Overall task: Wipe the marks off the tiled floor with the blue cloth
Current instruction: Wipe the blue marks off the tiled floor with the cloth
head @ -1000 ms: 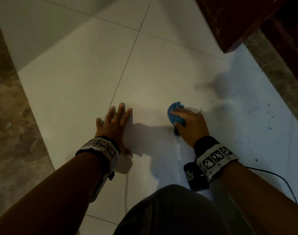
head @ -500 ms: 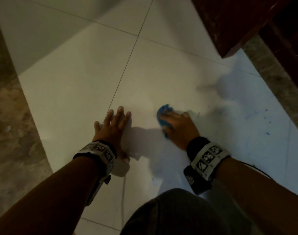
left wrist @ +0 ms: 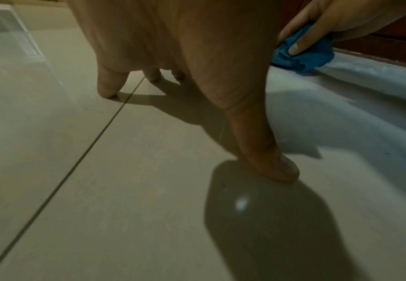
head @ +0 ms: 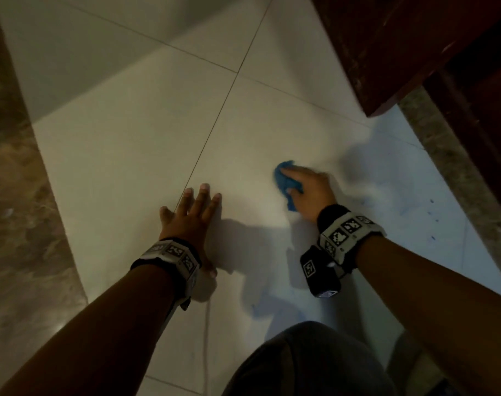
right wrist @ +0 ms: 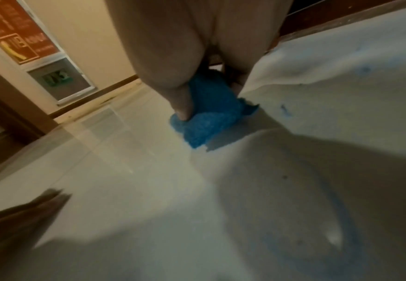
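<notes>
My right hand (head: 307, 188) grips a bunched blue cloth (head: 285, 181) and presses it onto the pale tiled floor (head: 157, 138). The right wrist view shows the thumb dug into the blue cloth (right wrist: 209, 116). Right of the cloth, faint blue marks (head: 369, 200) and small blue specks (head: 432, 238) stain the tile; the blue marks (right wrist: 283, 110) show again in the right wrist view. My left hand (head: 192, 215) lies flat on the floor with its fingers spread, across a grout line (head: 215, 124). From the left wrist, the blue cloth (left wrist: 303, 55) sits under the right hand (left wrist: 329, 19).
Dark wooden furniture (head: 400, 38) stands at the upper right, above a speckled stone border (head: 449, 167). Brown marble flooring (head: 20, 224) runs along the left. My knee (head: 306, 361) is at the bottom. A wall with signs (right wrist: 16, 28) shows far off.
The right hand rubbed the cloth leftward towards the left hand, then back a little right and away from me. The left hand stayed planted on the floor.
</notes>
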Demonstrator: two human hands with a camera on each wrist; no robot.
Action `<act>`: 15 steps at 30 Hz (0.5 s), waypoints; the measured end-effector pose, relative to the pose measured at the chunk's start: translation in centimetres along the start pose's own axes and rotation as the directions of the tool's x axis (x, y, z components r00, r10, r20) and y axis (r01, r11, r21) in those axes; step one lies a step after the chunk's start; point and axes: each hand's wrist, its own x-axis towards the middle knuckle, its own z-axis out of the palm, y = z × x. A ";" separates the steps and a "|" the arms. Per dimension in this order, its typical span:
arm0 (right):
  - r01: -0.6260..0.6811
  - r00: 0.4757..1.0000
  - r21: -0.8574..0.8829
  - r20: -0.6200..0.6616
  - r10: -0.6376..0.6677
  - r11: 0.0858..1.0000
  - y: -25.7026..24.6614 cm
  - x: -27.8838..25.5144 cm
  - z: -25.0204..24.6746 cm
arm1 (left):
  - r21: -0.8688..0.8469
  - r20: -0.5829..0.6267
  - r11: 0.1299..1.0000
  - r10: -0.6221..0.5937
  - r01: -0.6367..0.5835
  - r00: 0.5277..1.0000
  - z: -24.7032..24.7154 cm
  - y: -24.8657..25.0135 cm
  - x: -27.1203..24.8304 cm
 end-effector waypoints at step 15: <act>0.221 0.938 -0.275 0.323 -0.126 0.936 -3.7 2.4 4.4 | 0.025 0.020 1.000 -0.019 0.019 1.000 -0.3 0.3 0.2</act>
